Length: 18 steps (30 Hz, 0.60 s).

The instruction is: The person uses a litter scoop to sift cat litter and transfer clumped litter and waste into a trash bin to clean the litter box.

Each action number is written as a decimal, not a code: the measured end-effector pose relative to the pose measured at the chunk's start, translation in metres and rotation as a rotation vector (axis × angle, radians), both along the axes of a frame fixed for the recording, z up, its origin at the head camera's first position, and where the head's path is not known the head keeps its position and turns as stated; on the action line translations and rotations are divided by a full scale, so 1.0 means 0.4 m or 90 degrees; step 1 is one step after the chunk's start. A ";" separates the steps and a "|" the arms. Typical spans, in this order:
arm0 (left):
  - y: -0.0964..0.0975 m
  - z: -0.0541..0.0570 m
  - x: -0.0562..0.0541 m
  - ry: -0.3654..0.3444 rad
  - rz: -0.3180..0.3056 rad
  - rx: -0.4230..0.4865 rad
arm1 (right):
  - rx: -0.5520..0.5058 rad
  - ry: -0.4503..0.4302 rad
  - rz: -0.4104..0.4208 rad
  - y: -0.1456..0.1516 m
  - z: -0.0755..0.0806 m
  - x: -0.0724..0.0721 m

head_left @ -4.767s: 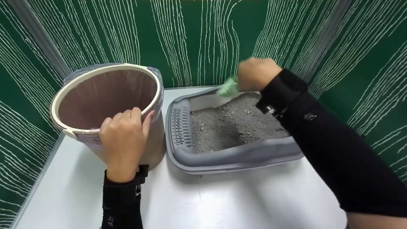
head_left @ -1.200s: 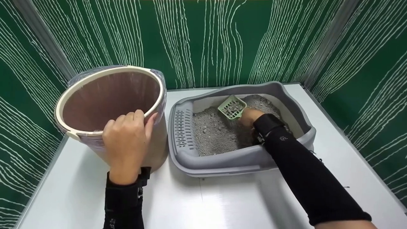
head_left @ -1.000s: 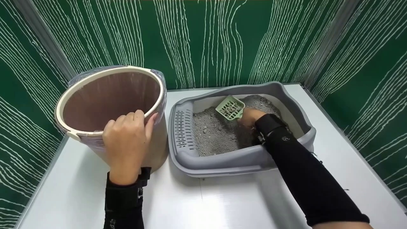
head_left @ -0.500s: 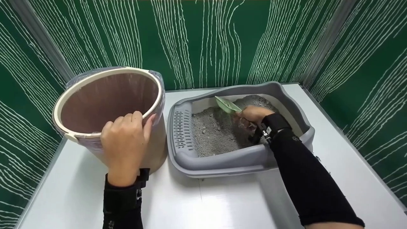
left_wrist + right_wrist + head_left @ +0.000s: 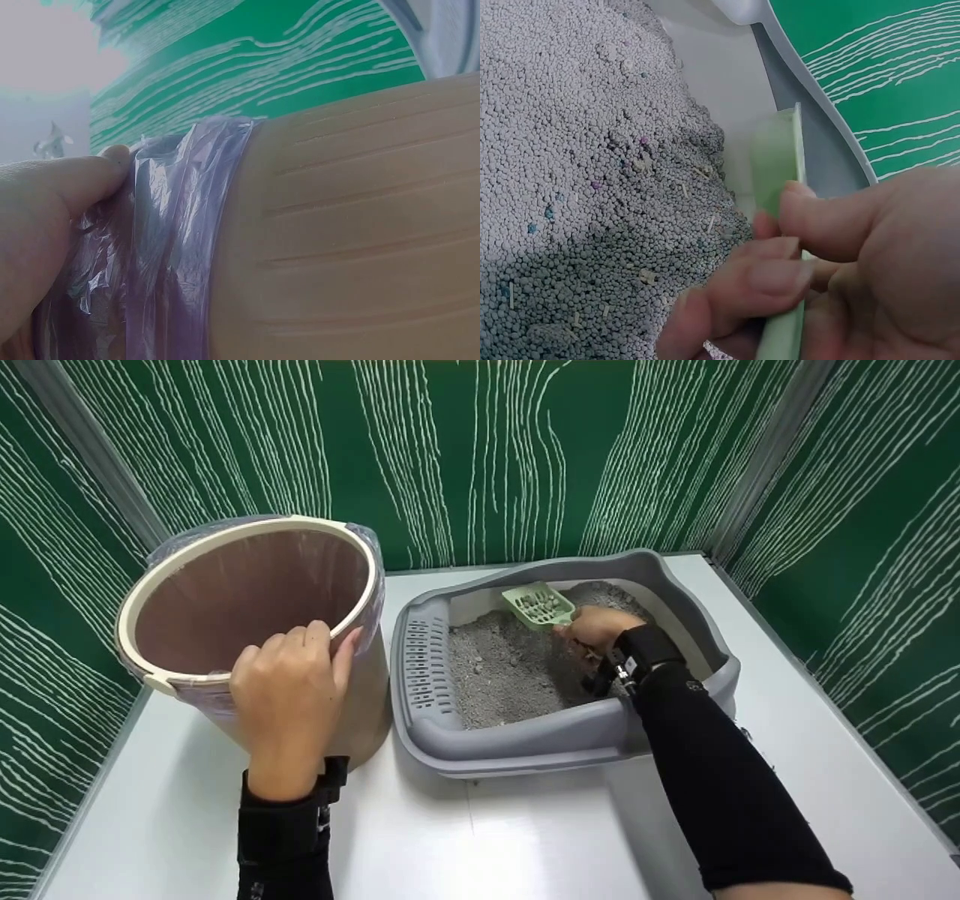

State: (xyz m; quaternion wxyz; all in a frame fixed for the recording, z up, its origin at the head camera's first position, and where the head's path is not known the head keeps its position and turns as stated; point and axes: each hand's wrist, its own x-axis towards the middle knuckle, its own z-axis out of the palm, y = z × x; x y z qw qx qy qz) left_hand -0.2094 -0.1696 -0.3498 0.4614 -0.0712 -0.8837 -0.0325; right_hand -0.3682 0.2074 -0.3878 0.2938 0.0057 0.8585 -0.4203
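My left hand (image 5: 289, 697) grips the near rim of a beige trash can (image 5: 360, 697), fingers over the edge and thumb outside. In the left wrist view the thumb presses on the purple plastic liner (image 5: 180, 225) folded over the can's top. My right hand (image 5: 600, 630) holds a green slotted litter scoop (image 5: 538, 606) by its handle, above the grey litter (image 5: 502, 667) in the litter box (image 5: 510, 750). Some litter pieces show on the scoop's slots. The right wrist view has the scoop edge-on, with thumb and fingers pinching its handle.
The can and the grey box stand side by side on a white table (image 5: 405, 840). Green panels (image 5: 517, 457) with white wavy lines rise behind and at both sides. Small dark bits lie on the table to the right of the box.
The right hand was raised above the box, then came down into it with the scoop. Over the last second the scoop tilted edge-on and back to flat. The left hand kept its hold.
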 end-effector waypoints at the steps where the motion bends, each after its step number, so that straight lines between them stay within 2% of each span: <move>1: 0.000 0.000 0.000 0.001 0.000 0.000 | 0.008 0.004 0.004 0.001 0.001 0.001; 6: 0.002 0.002 -0.002 0.001 -0.002 0.003 | 0.054 0.018 0.020 0.005 0.002 0.003; 12: 0.000 0.002 -0.002 -0.003 -0.003 0.000 | 0.185 0.067 0.127 0.015 0.001 -0.010; 15: 0.000 0.002 -0.002 -0.004 -0.003 0.002 | 0.251 0.101 0.168 0.017 0.005 -0.012; 18: 0.001 0.002 -0.001 -0.003 -0.004 0.003 | 0.284 0.122 0.186 0.016 0.005 -0.011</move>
